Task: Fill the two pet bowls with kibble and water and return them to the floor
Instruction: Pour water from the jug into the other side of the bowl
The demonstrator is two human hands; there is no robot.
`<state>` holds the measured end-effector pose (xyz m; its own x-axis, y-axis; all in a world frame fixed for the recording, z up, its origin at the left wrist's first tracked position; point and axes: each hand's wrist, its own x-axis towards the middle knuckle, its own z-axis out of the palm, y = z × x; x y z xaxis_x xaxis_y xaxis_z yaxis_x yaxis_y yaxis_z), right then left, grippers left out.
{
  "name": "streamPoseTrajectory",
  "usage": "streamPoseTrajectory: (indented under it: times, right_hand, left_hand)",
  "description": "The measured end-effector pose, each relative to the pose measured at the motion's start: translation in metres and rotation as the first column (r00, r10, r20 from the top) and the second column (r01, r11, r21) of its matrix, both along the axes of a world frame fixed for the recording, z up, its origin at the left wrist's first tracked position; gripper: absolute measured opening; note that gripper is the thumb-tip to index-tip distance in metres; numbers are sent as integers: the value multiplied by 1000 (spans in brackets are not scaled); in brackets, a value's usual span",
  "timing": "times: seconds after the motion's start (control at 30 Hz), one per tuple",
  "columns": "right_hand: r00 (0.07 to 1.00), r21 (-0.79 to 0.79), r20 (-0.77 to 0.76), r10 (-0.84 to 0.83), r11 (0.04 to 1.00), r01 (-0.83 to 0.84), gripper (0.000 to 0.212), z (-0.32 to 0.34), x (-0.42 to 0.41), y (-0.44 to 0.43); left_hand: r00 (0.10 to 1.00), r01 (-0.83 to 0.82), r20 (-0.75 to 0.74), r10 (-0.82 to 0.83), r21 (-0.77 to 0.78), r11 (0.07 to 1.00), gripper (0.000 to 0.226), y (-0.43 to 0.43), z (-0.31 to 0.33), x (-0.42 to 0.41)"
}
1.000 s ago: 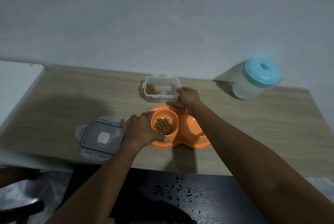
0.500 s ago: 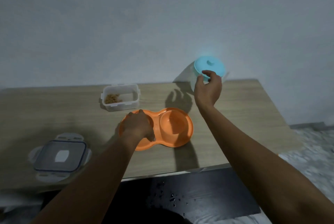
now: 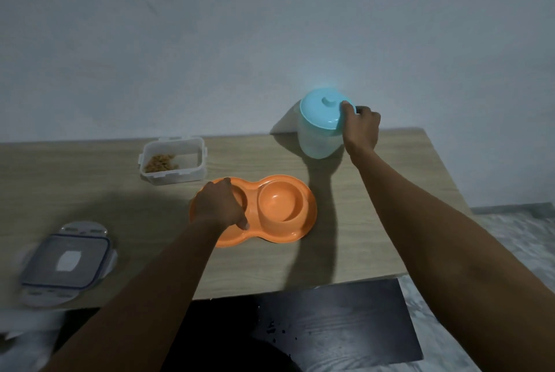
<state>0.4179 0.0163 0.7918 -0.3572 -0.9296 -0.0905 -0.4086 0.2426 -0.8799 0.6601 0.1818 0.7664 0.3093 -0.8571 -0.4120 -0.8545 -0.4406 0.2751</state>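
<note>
Right hand (image 3: 360, 128) is gripping jug (image 3: 319, 137) at lid rim; likely water-heavy, slick plastic, better held by body. Left hand (image 3: 220, 206) is cupping dish (image 3: 282, 209), fingers curled.

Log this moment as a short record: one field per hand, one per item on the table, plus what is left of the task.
left hand: rests over the left bowl of the orange double bowl, hiding its contents
right hand: grips the far right side of the water jug just under its teal lid
right bowl: empty, no water visible
kibble container: open, a little kibble left in it
container lid: flat on the table, near left
remaining: water not yet poured; bowls not yet on the floor
</note>
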Motion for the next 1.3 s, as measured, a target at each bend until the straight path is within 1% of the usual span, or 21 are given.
streamPoseTrajectory:
  times: [0.03,0.1,0.2,0.23,0.33,0.37,0.43,0.5,0.57,0.67,0.77,0.8,0.9,1.0,1.2,1.23,1.3]
  right_hand:
    - [1000,-10,21,-19,1000,19,64,-5,-2,-1]
    - [992,-23,118,-35,999,38,67,-16,-4,2]
    - [974,-29,224,-43,998,51,62,-22,-3,7]
    - [964,-17,263,-48,998,54,65,-23,-3,8]
    - [925,8,374,-61,998,62,91,-23,0,14]
    - [914,16,398,-73,997,72,95,-23,1,17]
    - [898,21,432,-86,996,85,92,-20,2,25]
    - [885,29,455,-98,995,95,80,-18,0,31]
    - [884,36,455,-103,995,97,72,-18,-5,38]
    - [883,22,460,-93,995,93,68,-15,-13,55]
    - [885,-3,459,-82,996,94,49,-7,-21,75]
    - [888,-9,452,-78,996,92,49,-5,-24,81]
    - [899,-41,433,-69,995,96,59,-2,-33,102]
    - [916,-46,396,-65,995,90,56,1,-40,120]
    - [938,-75,346,-37,995,66,85,5,-43,160]
    - [940,-77,339,-35,995,65,84,6,-42,164]
    - [948,-68,315,-42,995,67,70,6,-40,171]
  left_hand:
    - [1000,-7,0,7,2,1000,112,-1,-1,0]
    - [1000,-15,-4,15,1,1000,115,-1,-1,1]
    - [999,-27,-19,27,4,1000,118,-3,-2,1]
    - [999,-32,-21,33,5,999,119,-3,-2,1]
    - [999,-36,-15,36,1,999,121,-2,-3,1]
    - [999,-35,-18,35,0,999,122,-1,-4,1]
    - [999,-34,-22,34,-9,999,123,1,-5,1]
    - [999,-42,-24,42,-16,999,124,2,-6,1]
    - [998,-56,-30,56,-18,998,125,3,-8,0]
    - [996,-78,-35,77,-18,997,128,3,-11,0]
    - [996,-82,-38,81,-9,997,130,2,-12,-1]
    - [996,-83,-41,82,-6,997,130,2,-12,-2]
    - [996,-84,-42,83,-12,996,130,5,-14,-2]
    - [994,-99,-57,96,-36,994,130,7,-16,-3]
    - [990,-102,-102,94,-74,992,126,18,-14,-1]
    - [990,-101,-108,92,-81,992,125,19,-15,-1]
    - [991,-93,-108,83,-89,992,125,19,-16,0]
